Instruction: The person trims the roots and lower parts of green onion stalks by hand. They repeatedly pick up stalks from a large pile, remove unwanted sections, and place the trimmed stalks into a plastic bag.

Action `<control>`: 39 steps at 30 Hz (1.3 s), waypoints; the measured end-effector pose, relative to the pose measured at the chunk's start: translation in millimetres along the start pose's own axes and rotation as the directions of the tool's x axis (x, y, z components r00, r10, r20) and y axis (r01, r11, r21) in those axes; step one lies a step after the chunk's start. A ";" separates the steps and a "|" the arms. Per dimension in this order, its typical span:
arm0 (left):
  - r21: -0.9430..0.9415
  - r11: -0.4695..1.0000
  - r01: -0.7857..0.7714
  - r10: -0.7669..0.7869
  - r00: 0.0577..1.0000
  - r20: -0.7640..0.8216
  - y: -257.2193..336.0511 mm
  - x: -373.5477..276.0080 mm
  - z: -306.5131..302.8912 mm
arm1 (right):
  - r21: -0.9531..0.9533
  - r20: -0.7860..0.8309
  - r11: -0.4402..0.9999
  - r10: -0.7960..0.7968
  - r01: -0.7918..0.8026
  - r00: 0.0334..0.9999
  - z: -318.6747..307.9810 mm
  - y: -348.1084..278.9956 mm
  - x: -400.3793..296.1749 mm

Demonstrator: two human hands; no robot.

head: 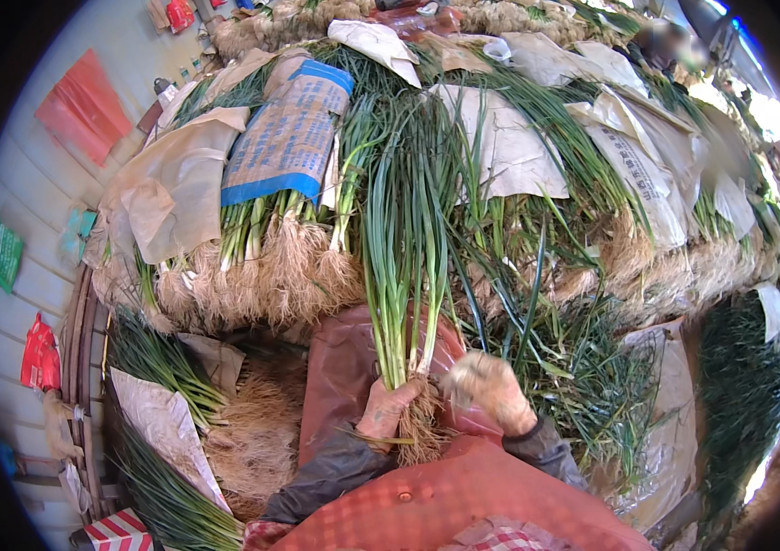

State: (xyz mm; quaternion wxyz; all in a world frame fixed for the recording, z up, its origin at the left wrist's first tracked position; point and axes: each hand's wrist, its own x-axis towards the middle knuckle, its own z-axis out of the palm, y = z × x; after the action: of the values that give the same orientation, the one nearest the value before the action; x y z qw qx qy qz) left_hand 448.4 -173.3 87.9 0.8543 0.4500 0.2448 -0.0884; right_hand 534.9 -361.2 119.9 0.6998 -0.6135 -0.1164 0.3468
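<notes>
A bunch of long green onions (407, 275) stands upright over my lap, its leaves spread away from me and its pale brown roots hanging towards my body. My left hand (388, 408) is closed around the white stem ends, just above the roots. My right hand (489, 389), blurred, is raised just to the right of the roots with its fingers curled; whether it holds anything is hard to see. A red waterproof apron (403, 489) covers my front and legs.
Ahead lies a wide heap of onions with roots (286, 275) facing me, partly under a printed sack (286, 131) and pale sheets (500, 138). Loose leaves (589, 386) pile at the right. More onions (162, 365) lie at the left. Part of another person (662, 45) shows far right.
</notes>
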 end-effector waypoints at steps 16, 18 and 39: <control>-0.181 0.972 0.148 -0.078 0.936 0.344 47.0 -30.5 -8.1 | -0.478 -0.313 0.869 -0.306 0.129 0.899 -69.1 97.5 106.2; -0.248 0.959 0.135 -0.047 0.943 0.331 54.1 -42.8 -15.8 | -0.391 -0.499 0.920 -0.187 -0.027 0.846 -142.1 161.4 83.6; -0.219 0.971 0.098 -0.039 0.964 0.261 24.4 -29.0 -43.7 | -0.947 -0.302 0.263 -0.544 -0.182 0.783 5.0 76.4 199.5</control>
State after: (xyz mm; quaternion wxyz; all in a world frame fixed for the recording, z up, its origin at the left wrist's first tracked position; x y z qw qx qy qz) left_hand 417.5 -125.7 99.3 0.9214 0.3241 0.1569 -0.1462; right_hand 651.9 -231.5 -3.2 0.2270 -0.9576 -0.1535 -0.0887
